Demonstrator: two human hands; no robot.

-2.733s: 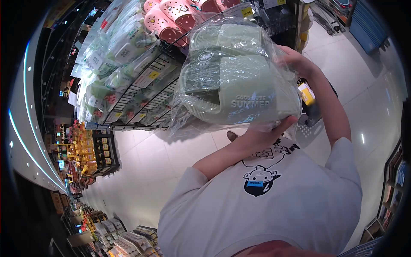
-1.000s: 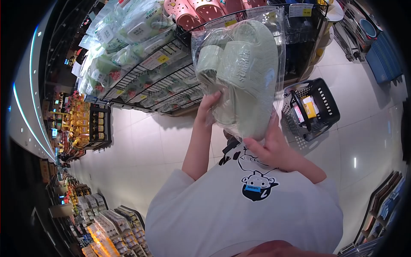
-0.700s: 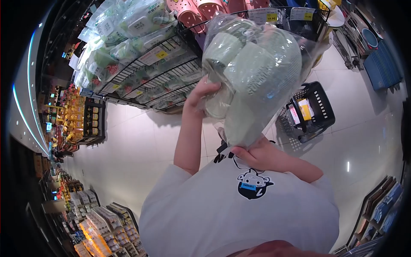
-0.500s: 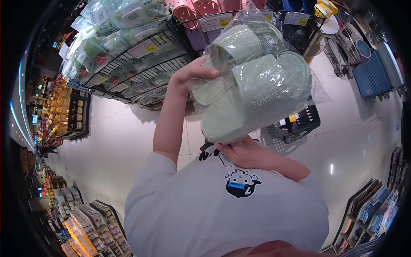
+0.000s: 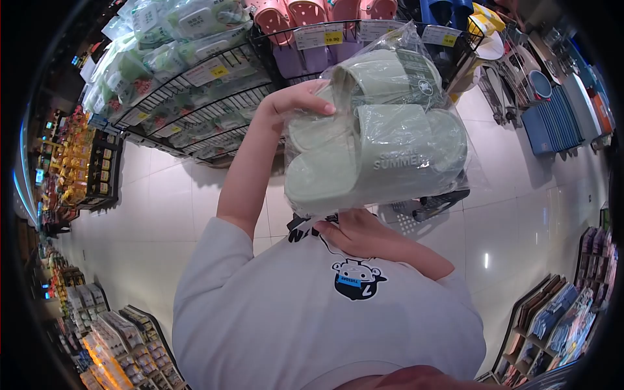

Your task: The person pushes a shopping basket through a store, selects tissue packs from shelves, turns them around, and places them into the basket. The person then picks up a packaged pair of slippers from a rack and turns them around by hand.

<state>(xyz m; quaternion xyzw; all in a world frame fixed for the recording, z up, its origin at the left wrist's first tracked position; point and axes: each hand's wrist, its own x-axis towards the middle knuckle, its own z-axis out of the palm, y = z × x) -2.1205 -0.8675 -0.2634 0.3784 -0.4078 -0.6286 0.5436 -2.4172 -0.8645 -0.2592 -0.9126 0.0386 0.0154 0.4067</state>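
A pair of pale green slippers [image 5: 325, 175] in a clear plastic bag is held up in front of my chest. The raised word SUMMER shows on the near strap, and a dark green band crosses the far one. At the bag's upper left, my left hand [image 5: 300, 101] grips it with the thumb over the front. Below the slippers, my right hand [image 5: 357, 233] holds the bag's lower edge close to my shirt, its fingers partly hidden by the bag.
Behind stands a wire rack [image 5: 188, 97] of bagged goods, with pink clogs [image 5: 309, 13] and purple footwear [image 5: 317, 57] beside it. A black basket [image 5: 442, 203] on the floor is mostly covered by the slippers. Blue folded items [image 5: 552, 127] stand at right.
The bagged slippers have turned from upright to lying nearly sideways, with the lettering level. My left hand has moved up along the bag. The view has shifted, and the slippers now cover most of the basket.
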